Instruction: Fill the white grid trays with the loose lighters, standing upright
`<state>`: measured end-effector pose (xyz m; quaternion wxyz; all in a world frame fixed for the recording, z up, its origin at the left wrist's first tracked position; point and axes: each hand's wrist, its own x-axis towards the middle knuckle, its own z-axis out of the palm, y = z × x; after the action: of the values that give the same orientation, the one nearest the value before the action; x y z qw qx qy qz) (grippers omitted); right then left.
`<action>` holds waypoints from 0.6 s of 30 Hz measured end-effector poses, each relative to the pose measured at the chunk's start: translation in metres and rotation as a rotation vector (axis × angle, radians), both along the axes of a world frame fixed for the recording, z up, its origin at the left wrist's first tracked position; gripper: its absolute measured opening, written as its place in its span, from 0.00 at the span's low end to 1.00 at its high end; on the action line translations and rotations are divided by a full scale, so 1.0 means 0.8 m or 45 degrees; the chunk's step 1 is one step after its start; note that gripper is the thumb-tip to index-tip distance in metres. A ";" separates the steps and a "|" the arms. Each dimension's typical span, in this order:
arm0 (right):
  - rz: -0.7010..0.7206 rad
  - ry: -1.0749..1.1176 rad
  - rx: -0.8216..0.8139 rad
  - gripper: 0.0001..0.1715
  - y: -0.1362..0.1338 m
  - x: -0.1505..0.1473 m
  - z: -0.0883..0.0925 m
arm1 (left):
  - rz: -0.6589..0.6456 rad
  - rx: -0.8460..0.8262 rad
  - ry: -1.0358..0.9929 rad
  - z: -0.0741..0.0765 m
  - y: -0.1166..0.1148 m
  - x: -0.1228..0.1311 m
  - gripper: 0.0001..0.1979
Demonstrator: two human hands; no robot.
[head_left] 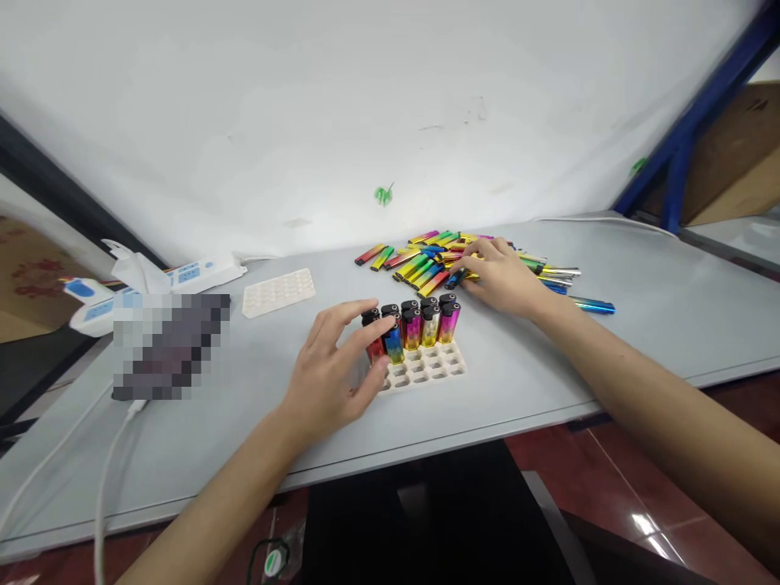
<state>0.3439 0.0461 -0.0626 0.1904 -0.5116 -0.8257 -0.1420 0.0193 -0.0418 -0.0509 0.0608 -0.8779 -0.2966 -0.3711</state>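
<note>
My left hand curves beside a white tray with round-edged pockets, its thumb and fingers apart. Its index fingertip touches the top of a blue-and-gold lighter standing upright in the tray. Other lighters with black tops stand in the rows there, among them a red lighter, partly behind my fingers, and a magenta lighter. Over a pile of shiny lighters, my right hand has its fingers closed around a dark blue lighter; the grip is partly hidden.
Another white pocketed tray lies at the left back of the grey table. Power strips, a blurred dark device and white cables occupy the left side. A white wall rises behind the table.
</note>
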 end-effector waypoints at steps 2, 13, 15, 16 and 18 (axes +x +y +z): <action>0.040 0.019 0.008 0.15 -0.001 -0.004 0.003 | 0.024 -0.025 -0.025 0.001 -0.001 0.000 0.25; -0.074 0.874 -0.195 0.20 -0.028 -0.050 0.015 | 0.185 -0.766 -0.028 -0.006 0.012 0.000 0.38; 0.019 0.996 -0.256 0.26 -0.030 -0.053 0.015 | 0.256 -0.820 0.076 -0.004 0.013 0.002 0.31; 0.045 1.051 -0.298 0.25 -0.030 -0.054 0.013 | 0.289 -0.826 0.104 -0.003 0.013 0.003 0.27; 0.047 1.152 -0.397 0.19 -0.028 -0.054 0.010 | 0.337 -0.839 0.118 0.001 0.013 0.005 0.25</action>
<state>0.3009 0.0236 -0.0543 0.4543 -0.5297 -0.6804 0.2239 0.0230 -0.0315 -0.0505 -0.1647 -0.8201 -0.5084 -0.2044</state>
